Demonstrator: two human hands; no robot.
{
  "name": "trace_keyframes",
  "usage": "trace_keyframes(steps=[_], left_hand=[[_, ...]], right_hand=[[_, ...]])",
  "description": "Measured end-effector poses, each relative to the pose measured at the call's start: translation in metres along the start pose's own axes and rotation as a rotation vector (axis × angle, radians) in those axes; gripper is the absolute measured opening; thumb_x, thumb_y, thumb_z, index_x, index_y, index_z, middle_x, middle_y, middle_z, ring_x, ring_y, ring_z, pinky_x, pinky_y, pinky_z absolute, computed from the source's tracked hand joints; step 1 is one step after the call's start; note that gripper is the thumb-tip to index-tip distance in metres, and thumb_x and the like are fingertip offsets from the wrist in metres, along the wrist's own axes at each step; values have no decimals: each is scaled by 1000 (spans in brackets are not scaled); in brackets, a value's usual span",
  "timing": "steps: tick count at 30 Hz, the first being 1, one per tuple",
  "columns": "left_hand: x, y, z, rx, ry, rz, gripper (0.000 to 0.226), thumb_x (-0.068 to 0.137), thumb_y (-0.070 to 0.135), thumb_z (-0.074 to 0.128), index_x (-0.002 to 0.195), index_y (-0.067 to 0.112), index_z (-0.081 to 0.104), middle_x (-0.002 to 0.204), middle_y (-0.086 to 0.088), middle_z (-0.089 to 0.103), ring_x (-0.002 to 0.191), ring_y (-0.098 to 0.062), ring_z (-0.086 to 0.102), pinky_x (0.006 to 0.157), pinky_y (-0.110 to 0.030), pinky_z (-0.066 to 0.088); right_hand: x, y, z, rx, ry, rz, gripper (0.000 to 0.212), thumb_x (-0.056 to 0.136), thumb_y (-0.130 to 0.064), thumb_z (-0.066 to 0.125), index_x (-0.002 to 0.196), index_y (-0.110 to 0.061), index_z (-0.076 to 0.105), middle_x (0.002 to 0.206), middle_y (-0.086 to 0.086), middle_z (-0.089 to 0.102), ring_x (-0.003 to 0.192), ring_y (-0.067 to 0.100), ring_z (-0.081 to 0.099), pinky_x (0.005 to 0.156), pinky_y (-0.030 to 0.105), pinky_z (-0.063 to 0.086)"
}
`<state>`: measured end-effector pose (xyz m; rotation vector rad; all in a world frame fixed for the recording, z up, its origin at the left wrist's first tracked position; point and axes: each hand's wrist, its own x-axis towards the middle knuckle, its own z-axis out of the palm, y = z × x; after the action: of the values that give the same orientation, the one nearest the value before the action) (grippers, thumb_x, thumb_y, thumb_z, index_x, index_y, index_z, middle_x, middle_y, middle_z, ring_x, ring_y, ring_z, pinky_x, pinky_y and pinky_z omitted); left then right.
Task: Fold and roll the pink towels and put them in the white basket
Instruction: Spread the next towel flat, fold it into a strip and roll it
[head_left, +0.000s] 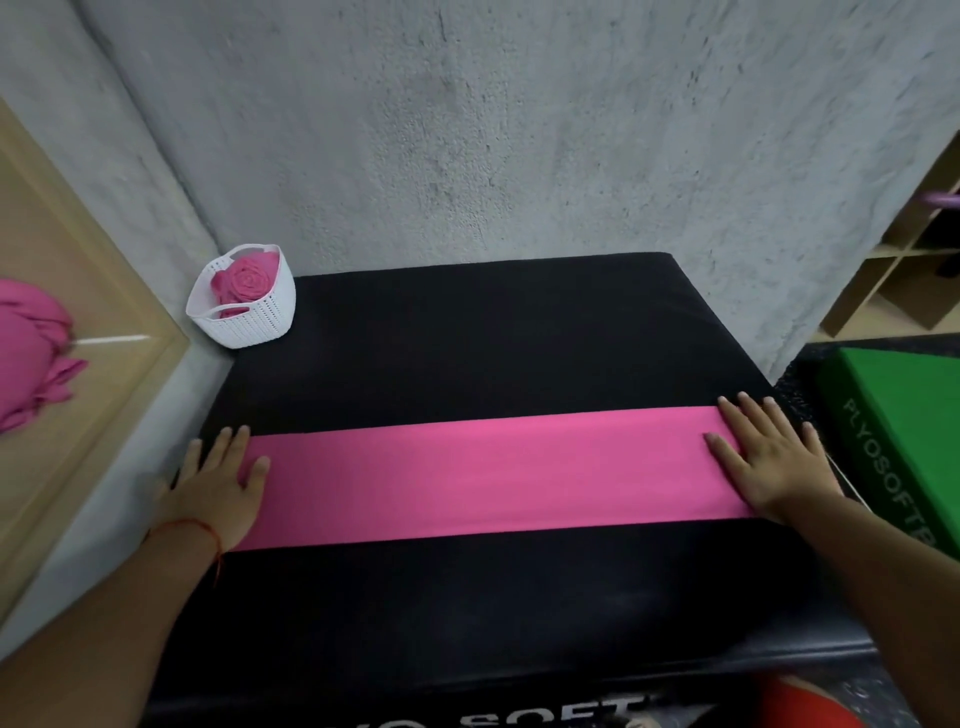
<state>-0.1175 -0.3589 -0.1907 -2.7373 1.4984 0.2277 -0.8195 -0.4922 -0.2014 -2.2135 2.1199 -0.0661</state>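
A pink towel (483, 475), folded into a long flat strip, lies across the black padded box (467, 338) from left to right. My left hand (221, 483) rests flat on its left end with fingers straight. My right hand (769, 457) presses flat on its right end, fingers spread. The white basket (244, 317) stands at the box's far left corner against the wall. A rolled pink towel (244, 280) sits inside the basket, its spiral end facing up.
A heap of unfolded pink towels (31, 353) lies on the beige wooden surface (104, 332) to the left. A green padded box (904, 436) stands to the right. A grey concrete wall backs the black box. Wooden shelves (909, 270) are at far right.
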Motion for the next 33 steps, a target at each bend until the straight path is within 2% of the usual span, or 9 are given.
trace_keyframes(steps=[5,11,16,19,23,25,28,31,33], left_hand=[[-34,62,-12,14,42,-49,63,108,48,15,166,26,2,174,7,2,160,-23,-2,123,-67,8],[-147,180,25,-102,42,661,61,104,55,17,163,41,21,170,21,14,159,-7,7,128,-49,12],[-169,180,36,-57,64,609,55,109,55,14,162,49,5,168,26,-6,158,-6,-10,128,-46,-6],[-171,178,36,-69,63,586,56,108,56,11,163,48,0,169,24,-8,158,-7,-14,128,-48,-7],[-176,181,38,-121,97,577,56,109,54,16,164,44,13,170,23,6,159,-6,-2,130,-48,1],[-178,179,40,-145,113,578,55,109,52,20,163,42,19,170,22,12,159,-6,2,130,-47,3],[-176,180,39,-164,128,578,55,108,52,21,163,42,24,169,21,17,158,-5,6,130,-46,4],[-174,181,40,-165,139,577,56,107,52,20,162,42,24,169,22,17,158,-4,7,130,-45,4],[-174,180,39,-166,137,575,54,109,51,22,162,43,23,169,23,16,158,-3,5,129,-43,2]], right_hand=[[-12,-19,-12,-103,25,133,67,103,-67,-1,165,-45,7,176,-5,6,163,23,-4,125,62,4],[-76,-39,-7,219,256,262,61,100,-49,54,155,-26,42,165,4,39,154,30,30,122,62,25],[-121,-32,-8,1026,404,630,55,91,-31,71,143,-19,58,138,9,61,126,31,58,114,46,43],[-121,-28,-24,1627,301,844,18,96,-24,61,112,-18,65,116,-1,62,101,22,66,104,38,43],[-121,-16,-41,2195,206,912,60,106,-15,43,162,-3,27,160,8,45,153,28,39,127,45,27],[-121,-11,-43,2288,156,940,72,105,-17,46,167,-6,10,164,10,42,154,29,38,129,49,22],[-112,-1,-45,2315,101,1012,72,103,-21,55,165,-5,23,150,11,54,150,25,44,128,45,26],[-100,-1,-54,2194,10,955,101,53,-22,99,141,-8,51,120,4,66,127,20,60,118,40,33],[-94,-9,-57,2085,-57,892,65,71,-25,91,125,-13,57,107,-1,67,103,15,65,112,39,38]])
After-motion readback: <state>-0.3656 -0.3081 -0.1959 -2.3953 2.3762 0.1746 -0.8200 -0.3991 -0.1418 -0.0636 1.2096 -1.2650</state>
